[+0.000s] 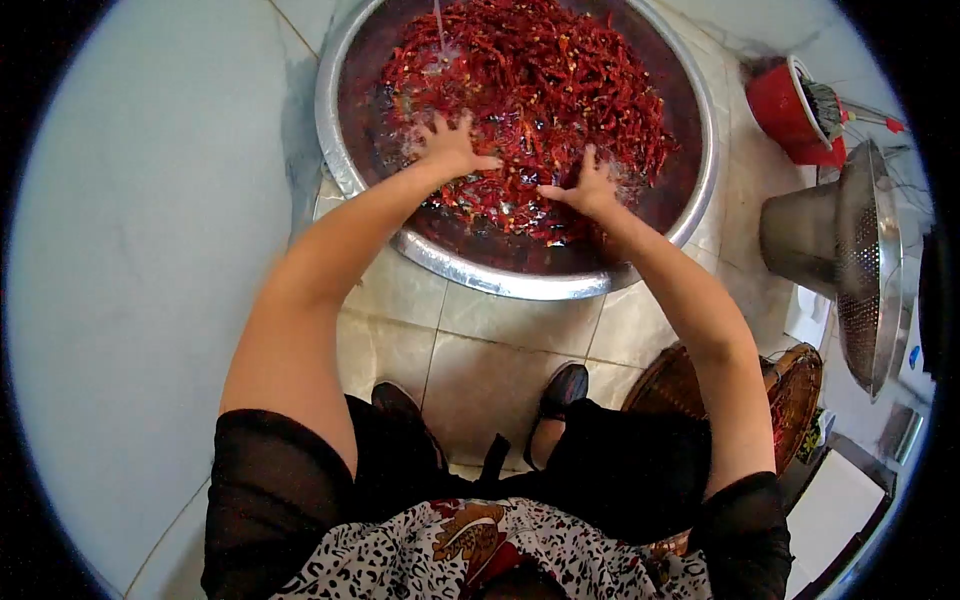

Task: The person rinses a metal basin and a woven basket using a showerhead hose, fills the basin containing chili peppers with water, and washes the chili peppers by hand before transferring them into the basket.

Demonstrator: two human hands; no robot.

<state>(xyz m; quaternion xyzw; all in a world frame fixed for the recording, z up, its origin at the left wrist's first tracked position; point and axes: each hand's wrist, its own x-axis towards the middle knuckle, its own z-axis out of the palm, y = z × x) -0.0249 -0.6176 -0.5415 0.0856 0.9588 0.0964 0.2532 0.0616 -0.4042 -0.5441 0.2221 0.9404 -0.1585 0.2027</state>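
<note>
A wide metal basin on the floor holds water and a mass of red chili peppers, with pale seeds floating among them. My left hand is spread in the water at the left of the chilies, its fingers apart and the fingertips partly under splashing water. To its right, my right hand also reaches into the basin, thumb out toward the left hand and fingers apart, some of them hidden by water. Neither hand visibly grips a chili. A thin stream of water falls into the basin at the upper left.
At the right stand a red bucket with things in it and a perforated metal colander beside a metal pot. Woven baskets lie near my right arm, one with red pieces in it. A pale wall borders the left.
</note>
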